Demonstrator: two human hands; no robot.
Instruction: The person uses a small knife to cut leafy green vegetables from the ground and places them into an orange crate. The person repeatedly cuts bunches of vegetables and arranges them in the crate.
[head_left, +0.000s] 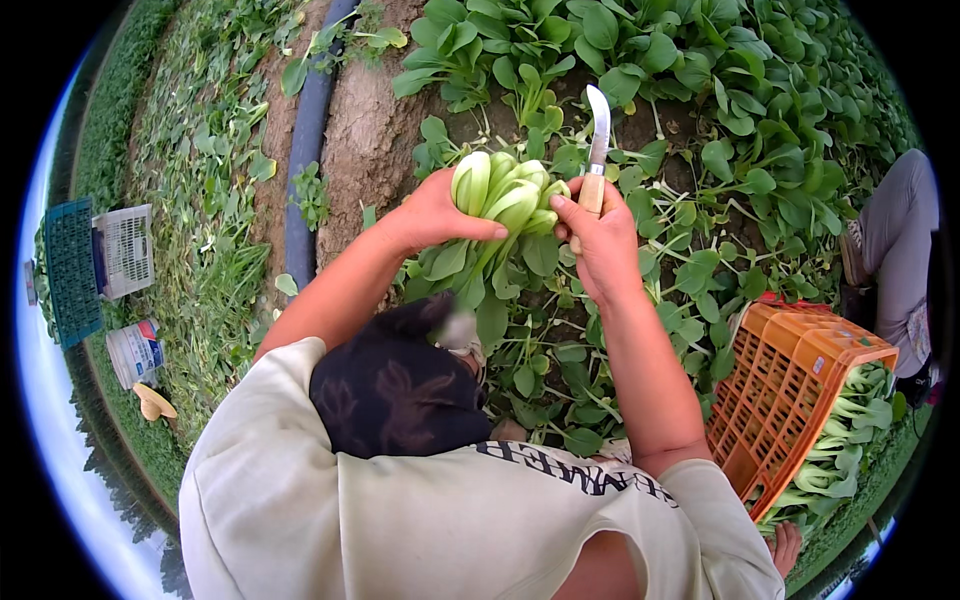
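Observation:
My left hand (431, 215) is wrapped around a bunch of bok choy (504, 187), its pale stem bases turned up and its leaves hanging below. In my right hand (611, 244) is a knife (599, 127) with a curved steel blade and a light wooden handle. The blade points up and away from the bunch. My right thumb and fingertips also touch a bok choy stem at the bunch's right edge. Beneath both hands, cut leaves and small plants (544, 360) cover the soil.
Standing bok choy (660, 49) fills the far right. A dark hose (304, 180) runs along bare soil on the left. An orange plastic crate (795, 375) holds more bok choy at right, near another person's leg (896, 255) and a hand (786, 549). Crates (71, 270) and a bucket (135, 352) stand far left.

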